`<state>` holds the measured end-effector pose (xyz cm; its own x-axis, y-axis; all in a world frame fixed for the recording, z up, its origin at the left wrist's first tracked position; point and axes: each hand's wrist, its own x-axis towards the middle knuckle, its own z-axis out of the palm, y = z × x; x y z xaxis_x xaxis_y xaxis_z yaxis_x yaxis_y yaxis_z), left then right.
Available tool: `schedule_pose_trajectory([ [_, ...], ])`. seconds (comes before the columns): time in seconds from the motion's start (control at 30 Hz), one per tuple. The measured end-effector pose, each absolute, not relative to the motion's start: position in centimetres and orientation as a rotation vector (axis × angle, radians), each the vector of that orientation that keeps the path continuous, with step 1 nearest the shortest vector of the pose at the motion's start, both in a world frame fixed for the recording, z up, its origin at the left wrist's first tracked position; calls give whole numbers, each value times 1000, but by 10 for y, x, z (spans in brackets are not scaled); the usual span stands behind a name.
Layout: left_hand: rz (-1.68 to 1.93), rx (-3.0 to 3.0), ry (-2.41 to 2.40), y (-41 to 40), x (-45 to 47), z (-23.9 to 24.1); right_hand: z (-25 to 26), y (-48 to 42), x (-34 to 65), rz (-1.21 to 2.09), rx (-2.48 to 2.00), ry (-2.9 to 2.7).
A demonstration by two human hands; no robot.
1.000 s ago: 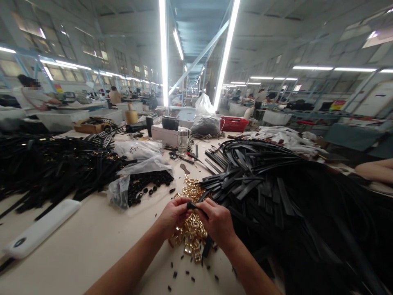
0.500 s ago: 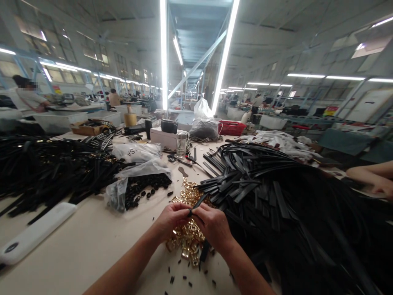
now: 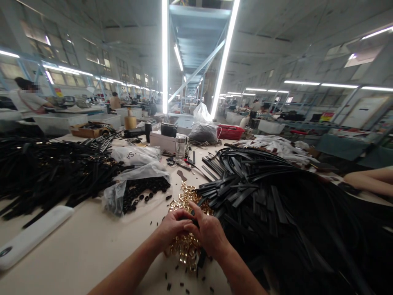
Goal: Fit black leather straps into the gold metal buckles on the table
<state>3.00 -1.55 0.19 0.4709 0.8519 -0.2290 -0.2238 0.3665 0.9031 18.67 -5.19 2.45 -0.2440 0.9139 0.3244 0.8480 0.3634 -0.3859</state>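
My left hand (image 3: 175, 223) and my right hand (image 3: 210, 229) meet over a pile of gold metal buckles (image 3: 186, 250). Between them is a black strap (image 3: 194, 213), mostly hidden by the fingers. The left fingers are pinched on it. On the right, the fingers curl against the same strap while the index finger points up and away. Just right of the buckles lies a large heap of black straps (image 3: 245, 180), its ends fanned toward my hands. Small black loops (image 3: 147, 190) spill from a clear plastic bag (image 3: 113, 198) left of the buckles.
A white elongated device (image 3: 37, 235) lies at the left, below another heap of black straps (image 3: 55, 172). Behind stand a glass jar (image 3: 180, 147), a pale box (image 3: 158, 139) and a red basket (image 3: 230, 132). Another person's arm (image 3: 371, 182) reaches in from the right.
My hands have drawn closer together, and my right index finger has lifted from the strap. The strap end that showed above my fingers is now largely covered. The view has shifted slightly.
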Motion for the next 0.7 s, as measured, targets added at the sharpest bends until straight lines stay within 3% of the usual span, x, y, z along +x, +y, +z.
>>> schedule_pose_trajectory([
  [0.7, 976, 1047, 880, 3, 6, 11, 30, -54, 189, 46, -1461, -2150],
])
